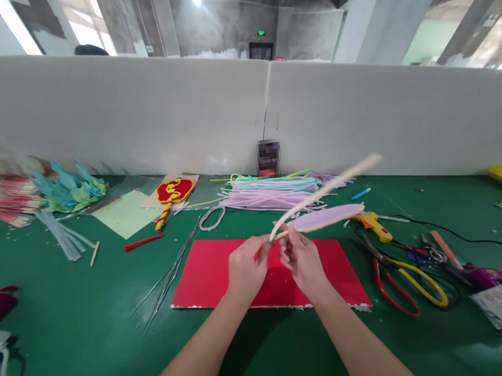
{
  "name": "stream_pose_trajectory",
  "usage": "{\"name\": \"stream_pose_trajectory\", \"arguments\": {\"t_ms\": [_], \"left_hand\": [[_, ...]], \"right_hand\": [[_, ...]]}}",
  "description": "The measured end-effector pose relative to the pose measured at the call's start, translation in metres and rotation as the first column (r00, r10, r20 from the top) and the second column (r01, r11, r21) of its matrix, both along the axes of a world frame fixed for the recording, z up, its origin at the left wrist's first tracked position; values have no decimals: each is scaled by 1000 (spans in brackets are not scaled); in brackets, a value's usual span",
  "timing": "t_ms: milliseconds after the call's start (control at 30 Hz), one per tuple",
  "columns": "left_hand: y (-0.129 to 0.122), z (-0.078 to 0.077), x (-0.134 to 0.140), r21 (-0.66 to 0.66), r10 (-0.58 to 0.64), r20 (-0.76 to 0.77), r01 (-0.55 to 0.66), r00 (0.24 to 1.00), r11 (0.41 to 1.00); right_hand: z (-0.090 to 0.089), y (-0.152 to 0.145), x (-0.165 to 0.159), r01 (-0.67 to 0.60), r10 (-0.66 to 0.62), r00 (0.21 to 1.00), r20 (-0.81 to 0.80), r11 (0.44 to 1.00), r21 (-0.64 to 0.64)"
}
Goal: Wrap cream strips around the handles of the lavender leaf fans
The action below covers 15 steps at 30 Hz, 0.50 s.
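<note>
Above a red board [216, 274], my left hand [247, 268] is closed in a pinch on the near end of a cream pipe cleaner [326, 188]. The stem bends and rises to the far right. My right hand [304, 261] is closed just beside it, its fingers gripping the base of a lilac petal shape [327, 217] with a cream fuzzy edge. The petal points right, under the loose stem. Fingers hide the point where stem and petal meet, so I cannot tell whether they are joined.
Behind my hands lies a pile of lilac and mint pipe cleaners [265, 193]. Pliers [404, 281] and a yellow glue gun [375, 226] are to the right. On the left are thin wires [170, 277], a red-yellow ornament [174, 192] and glue sticks [64, 236]. A white partition [152, 115] stands behind.
</note>
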<state>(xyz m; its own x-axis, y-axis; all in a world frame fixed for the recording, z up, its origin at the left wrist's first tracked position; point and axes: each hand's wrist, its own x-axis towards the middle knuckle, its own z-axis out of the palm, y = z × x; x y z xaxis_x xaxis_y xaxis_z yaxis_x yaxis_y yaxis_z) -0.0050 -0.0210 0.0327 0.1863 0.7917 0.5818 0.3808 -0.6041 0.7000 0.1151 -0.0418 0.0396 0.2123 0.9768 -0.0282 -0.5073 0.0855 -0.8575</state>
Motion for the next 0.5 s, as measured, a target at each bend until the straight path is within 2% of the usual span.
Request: {"name": "stream_pose_trajectory", "arguments": {"t_ms": [67,167,300,400,500], "left_hand": [[3,1,2,-239,-21,193,67,981,969],[8,-1,6,-474,-2,470,254,883,843],[11,-5,7,-566,71,656,427,752,706],[13,-7,5,-605,107,694,497,712,622],[14,-8,3,-615,128,722,546,680,569]], "right_hand": [[4,-1,-3,-70,73,996,-56,996,53],[9,-2,-5,-125,136,986,-95,986,110],[6,-2,-3,-162,173,980,-95,980,115],[1,1,1,-191,192,981,-26,980,52],[-3,3,1,-206,210,972,102,977,-50]]}}
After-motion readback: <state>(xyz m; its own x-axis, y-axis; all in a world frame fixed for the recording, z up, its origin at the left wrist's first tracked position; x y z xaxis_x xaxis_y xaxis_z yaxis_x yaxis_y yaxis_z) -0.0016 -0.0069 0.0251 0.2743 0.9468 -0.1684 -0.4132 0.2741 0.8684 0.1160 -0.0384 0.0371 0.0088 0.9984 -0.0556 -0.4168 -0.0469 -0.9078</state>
